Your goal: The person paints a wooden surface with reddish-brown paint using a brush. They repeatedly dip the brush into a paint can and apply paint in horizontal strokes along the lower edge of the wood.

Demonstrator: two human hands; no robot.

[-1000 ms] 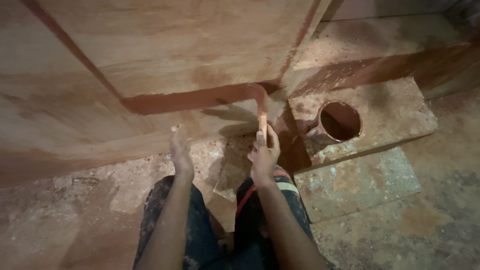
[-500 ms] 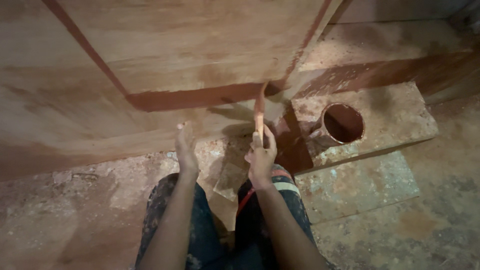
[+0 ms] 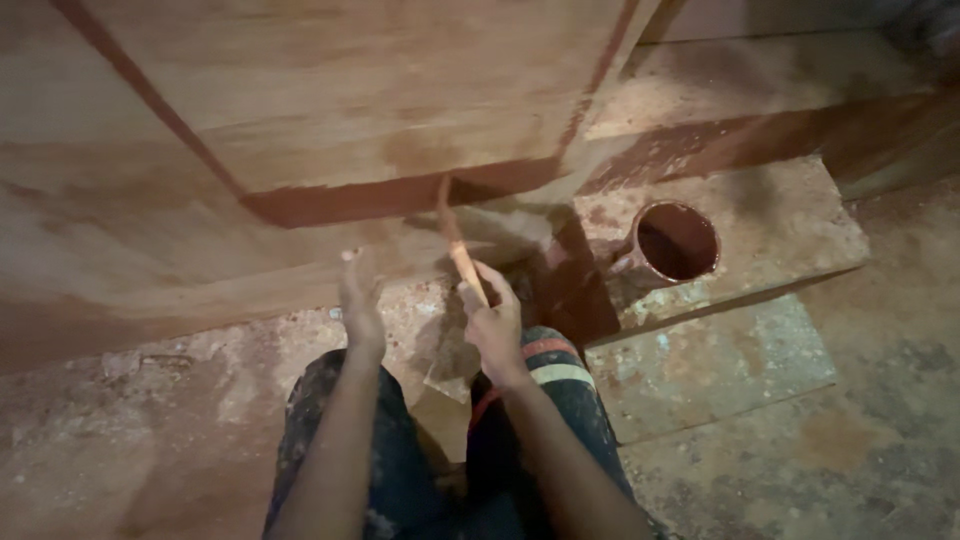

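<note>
The right hand [image 3: 497, 325] is closed tight around the thin paintbrush with a pale wooden handle [image 3: 455, 240], gripping it low down with the fingers curled all the way round. The paintbrush points up and a little to the left, and its dark wet tip sits on the red-brown painted band [image 3: 380, 198] that runs along the bottom edge of the inner square on the big pale wooden panel [image 3: 350, 90]. So the step in hand looks like painting along that band, near its middle. The left hand [image 3: 360, 300] is open with the fingers stretched out flat and holds nothing; it is close to the lower edge of the panel, just left of the paintbrush (I cannot tell if it touches the wood or only floats above it). Off to the right, well apart from both hands, a round cup full of dark red-brown paint [image 3: 676, 242] stands near the left edge of a flat, paint-stained stone slab [image 3: 790, 220]. A second, greyer slab [image 3: 710, 370] lies just below it on the dusty floor [image 3: 120, 440]. The person's knees in dark, paint-spotted trousers [image 3: 400, 470] are at the bottom, under the arms. As I judge it, a thin band like this calls for a slow, steady hand that keeps the tip inside the band's edges, and the paint for a fresh dip is over at the cup on the right.
</note>
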